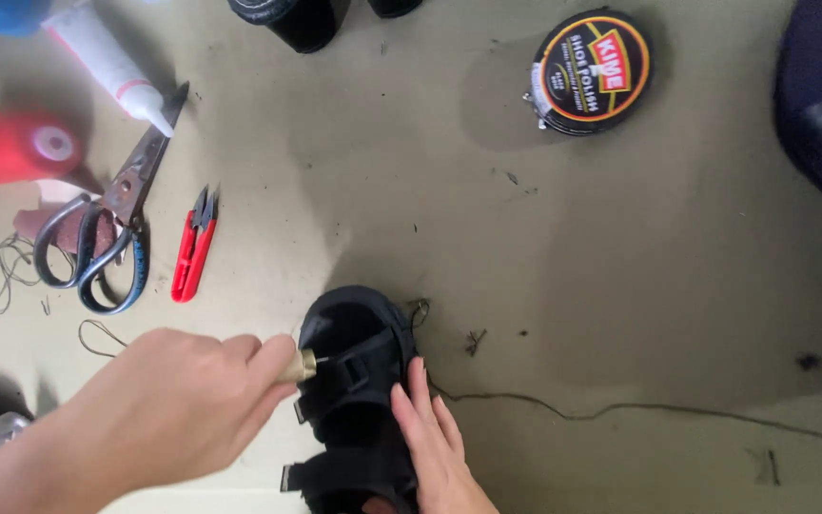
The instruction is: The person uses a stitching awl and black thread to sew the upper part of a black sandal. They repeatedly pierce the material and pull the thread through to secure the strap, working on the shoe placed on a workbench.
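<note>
A small black strapped sandal [354, 328] lies on the drab floor at the bottom centre. My left hand [178, 405] comes in from the lower left, closed around a tool with a brass tip [304, 365]; the tip is pressed against the sandal's front strap. My right hand [433, 443] lies flat along the sandal's right side, fingers pointing up and touching its edge. A long dark thread [620, 409] trails from the sandal off to the right across the floor.
Large scissors [107, 228] and red thread snips [192, 247] lie at the left. A white glue tube [107, 62] and a red spool [11, 148] sit at upper left. A round black polish tin [592, 71] is upper right; black shoes [297, 19] at top.
</note>
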